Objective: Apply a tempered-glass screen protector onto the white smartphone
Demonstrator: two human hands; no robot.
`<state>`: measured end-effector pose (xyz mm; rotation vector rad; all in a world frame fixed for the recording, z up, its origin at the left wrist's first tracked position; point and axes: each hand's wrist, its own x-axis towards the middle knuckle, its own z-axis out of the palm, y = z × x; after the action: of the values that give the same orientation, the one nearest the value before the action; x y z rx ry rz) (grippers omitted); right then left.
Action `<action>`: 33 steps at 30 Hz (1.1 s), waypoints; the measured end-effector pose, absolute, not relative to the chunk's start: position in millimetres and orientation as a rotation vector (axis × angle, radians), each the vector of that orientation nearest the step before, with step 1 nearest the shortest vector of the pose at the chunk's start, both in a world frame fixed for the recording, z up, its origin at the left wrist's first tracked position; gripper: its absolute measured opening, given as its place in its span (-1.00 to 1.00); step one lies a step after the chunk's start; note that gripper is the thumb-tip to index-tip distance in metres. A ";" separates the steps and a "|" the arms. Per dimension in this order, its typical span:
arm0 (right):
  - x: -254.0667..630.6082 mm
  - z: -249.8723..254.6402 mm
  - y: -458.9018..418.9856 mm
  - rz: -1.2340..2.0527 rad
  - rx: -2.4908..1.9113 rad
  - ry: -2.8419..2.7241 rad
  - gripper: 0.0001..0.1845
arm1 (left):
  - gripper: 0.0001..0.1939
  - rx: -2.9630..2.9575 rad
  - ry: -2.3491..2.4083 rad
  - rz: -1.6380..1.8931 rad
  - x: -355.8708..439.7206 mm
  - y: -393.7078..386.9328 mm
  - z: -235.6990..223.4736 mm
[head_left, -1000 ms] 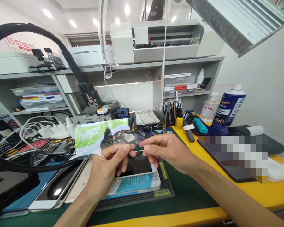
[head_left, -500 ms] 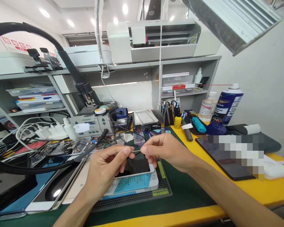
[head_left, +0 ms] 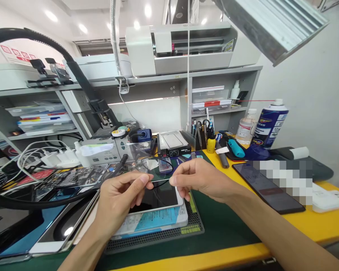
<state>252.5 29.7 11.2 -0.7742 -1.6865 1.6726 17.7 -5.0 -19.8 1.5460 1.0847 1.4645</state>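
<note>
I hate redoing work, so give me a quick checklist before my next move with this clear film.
1. Left hand pinching the film: ok, at its edge.
2. Right hand pinching it too: cannot tell; its fingertips meet the edge, but the contact is too small to see.
3. Device screen-up on the pack: ok.
4. Screen dust-free: cannot tell at this size.
5. Film apart from the hose: cannot tell; they overlap in this view.
6. Spray can upright: ok.
</note>
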 end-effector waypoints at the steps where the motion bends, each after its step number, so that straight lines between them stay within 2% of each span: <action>1: 251.4 10.2 29.4 1.665 -0.751 -1.697 -0.68 | -0.79 1.550 1.087 1.466 19.5 -5.6 -19.1; 33: 244.9 7.0 27.0 1.613 -0.760 -1.625 -0.68 | -0.73 1.535 1.108 1.454 27.2 -6.2 -20.0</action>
<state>244.9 27.0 7.0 -0.7604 -1.6250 1.6129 27.2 -6.2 -20.0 1.5350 1.1083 1.4541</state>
